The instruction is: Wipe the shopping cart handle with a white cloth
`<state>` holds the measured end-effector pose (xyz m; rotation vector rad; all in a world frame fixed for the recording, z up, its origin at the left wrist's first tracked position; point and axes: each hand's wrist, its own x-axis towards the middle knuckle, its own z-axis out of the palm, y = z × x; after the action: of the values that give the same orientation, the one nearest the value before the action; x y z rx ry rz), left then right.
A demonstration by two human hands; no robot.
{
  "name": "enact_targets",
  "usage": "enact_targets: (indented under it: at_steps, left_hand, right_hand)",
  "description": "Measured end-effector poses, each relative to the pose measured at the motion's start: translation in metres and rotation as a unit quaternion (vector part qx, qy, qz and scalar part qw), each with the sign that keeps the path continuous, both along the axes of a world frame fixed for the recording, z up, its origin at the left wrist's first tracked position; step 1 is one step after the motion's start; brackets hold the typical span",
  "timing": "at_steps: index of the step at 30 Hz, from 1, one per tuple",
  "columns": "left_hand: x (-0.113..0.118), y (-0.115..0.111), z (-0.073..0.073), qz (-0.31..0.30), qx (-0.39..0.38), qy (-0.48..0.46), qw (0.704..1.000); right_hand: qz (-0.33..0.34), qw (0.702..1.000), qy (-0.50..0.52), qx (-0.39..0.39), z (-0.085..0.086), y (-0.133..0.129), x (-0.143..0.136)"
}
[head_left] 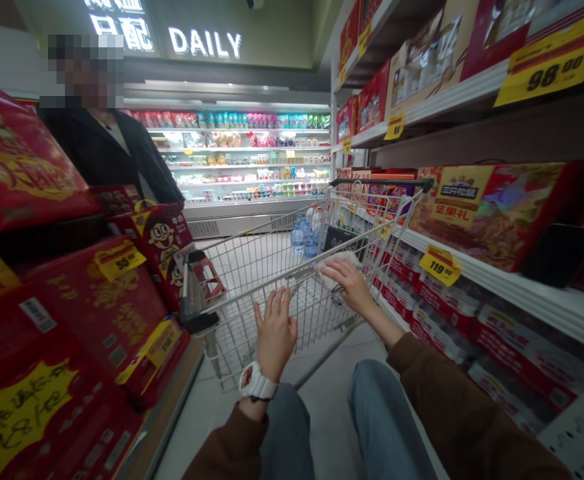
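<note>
A wire shopping cart point(252, 263) stands crosswise before me, with a black handle at its far right and a black-cornered end at its left. My right hand point(346, 280) holds a whitish cloth point(335, 267) against the cart's near side, at the top rail. The fingers lie over the cloth, and part of it is hidden beneath them. Close to the same side of the cart, further left, is my left hand point(275, 333), open with fingers apart and holding nothing. Whether its fingertips touch the wires I cannot tell. A white watch point(258, 383) is on the left wrist.
Stacked red gift boxes point(92, 300) rise on the left, with a person point(117, 150) in a dark jacket behind them. Shelves with boxed goods point(492, 207) run along the right; a black phone-like slab point(562, 257) leans there. Bottled water point(305, 237) and a refrigerated display point(242, 160) are beyond the cart.
</note>
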<state>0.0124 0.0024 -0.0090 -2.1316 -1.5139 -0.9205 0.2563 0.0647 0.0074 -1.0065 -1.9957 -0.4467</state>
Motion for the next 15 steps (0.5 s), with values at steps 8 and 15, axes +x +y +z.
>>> enact_targets:
  at_steps: [8,15]
  left_hand:
    - [-0.034,0.001,-0.004,-0.007,0.013,0.022,1.000]
    - [-0.058,0.000,-0.004,0.002,0.014,0.014,1.000]
  right_hand:
    - [-0.003,1.000,-0.003,0.021,0.003,-0.002,-0.016]
    - [-0.011,1.000,0.002,0.012,0.007,-0.009,-0.034]
